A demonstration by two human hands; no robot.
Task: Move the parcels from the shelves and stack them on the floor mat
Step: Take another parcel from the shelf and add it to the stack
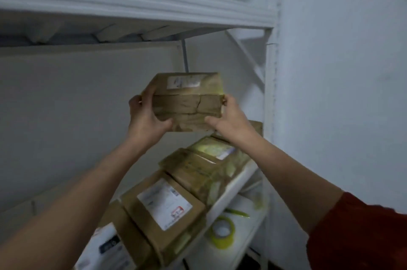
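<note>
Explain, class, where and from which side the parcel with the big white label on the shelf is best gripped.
Grip the labelled parcel by its two long side faces, one hand on each, coming from the open front of the shelf. It lies flat, label up, with other parcels close against both ends, so the ends probably give little finger room. Both hands now hold another parcel the same way.

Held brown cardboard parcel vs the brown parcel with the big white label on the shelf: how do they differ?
The held brown cardboard parcel is in the air, gripped at both ends by the left hand and right hand; the shelf parcel with the big white label lies flat among others. The held parcel's label is small and smudged, while the shelf parcel's is large with a red mark. The held parcel's side is cracked; the shelf parcel looks intact. Both are taped brown cardboard.
</note>
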